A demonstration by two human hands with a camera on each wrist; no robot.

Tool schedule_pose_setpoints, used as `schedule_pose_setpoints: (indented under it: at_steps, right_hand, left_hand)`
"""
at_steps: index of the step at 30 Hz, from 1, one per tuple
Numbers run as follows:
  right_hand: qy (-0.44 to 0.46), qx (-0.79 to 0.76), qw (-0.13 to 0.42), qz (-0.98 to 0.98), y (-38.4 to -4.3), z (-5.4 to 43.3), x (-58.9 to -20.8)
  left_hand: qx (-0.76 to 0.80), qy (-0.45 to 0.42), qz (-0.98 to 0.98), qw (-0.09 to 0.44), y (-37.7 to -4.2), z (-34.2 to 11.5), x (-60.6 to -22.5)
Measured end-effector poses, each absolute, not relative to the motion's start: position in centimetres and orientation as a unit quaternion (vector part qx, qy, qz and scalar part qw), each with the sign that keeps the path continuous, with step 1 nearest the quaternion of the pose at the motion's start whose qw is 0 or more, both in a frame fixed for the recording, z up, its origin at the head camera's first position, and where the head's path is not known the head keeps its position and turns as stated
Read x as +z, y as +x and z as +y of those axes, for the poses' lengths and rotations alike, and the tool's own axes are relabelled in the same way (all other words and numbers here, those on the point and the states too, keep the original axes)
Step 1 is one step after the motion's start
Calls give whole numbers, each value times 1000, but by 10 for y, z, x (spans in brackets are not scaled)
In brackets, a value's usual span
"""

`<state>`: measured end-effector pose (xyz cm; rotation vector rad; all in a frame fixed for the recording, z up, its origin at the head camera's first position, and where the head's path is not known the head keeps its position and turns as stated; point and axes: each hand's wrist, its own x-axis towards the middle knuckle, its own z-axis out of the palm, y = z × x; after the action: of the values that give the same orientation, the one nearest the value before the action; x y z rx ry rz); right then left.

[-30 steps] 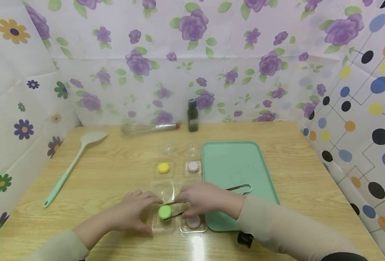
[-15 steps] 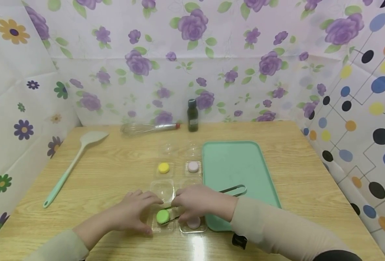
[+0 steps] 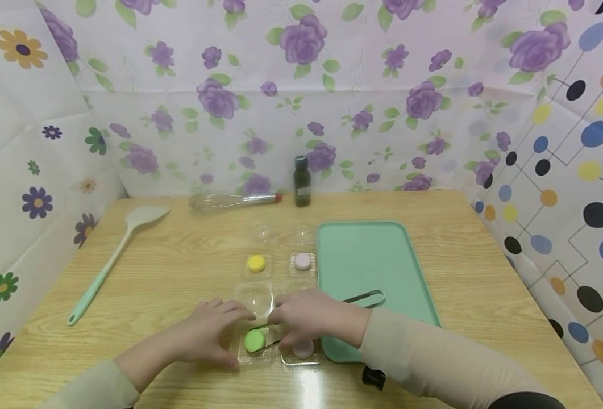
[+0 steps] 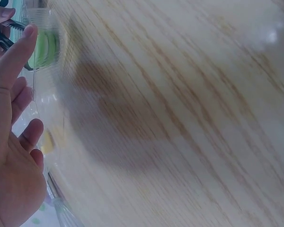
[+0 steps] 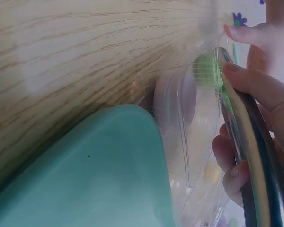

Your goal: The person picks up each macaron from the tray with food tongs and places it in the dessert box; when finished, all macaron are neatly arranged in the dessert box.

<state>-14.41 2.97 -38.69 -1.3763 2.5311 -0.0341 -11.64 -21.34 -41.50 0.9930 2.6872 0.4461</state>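
The walls are white cloth, with purple flowers at the back, bright daisies on the left and colored dots on the right. In front is a wooden table. A green tray lies right of its middle. A long spatula lies on the left, and a whisk lies at the back beside a dark bottle. The left hand has its fingers and thumb spread wide with nothing in them, right by the near left box. The right hand pinches some metal tongs. There are four clear boxes, all with lids folded back. The near right box has a pale pink cookie, the far right box has another pink cookie, and the far left box has a yellow cookie. The green cookie is in the near left box, between the tips of the tongs; I can't quite tell if they squeeze it.
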Motion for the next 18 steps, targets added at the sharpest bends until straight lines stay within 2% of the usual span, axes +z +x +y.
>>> schedule_pose_setpoints:
  at_steps: [9,18]
  right_hand:
    - [-474,-47,128,870,-148,41,-383]
    - [-466,-91,105,874,-154,62,-381]
  left_hand:
    - [150,344,920,116,-117,-211,-414]
    - [150,341,919,126,-117,-210,-410]
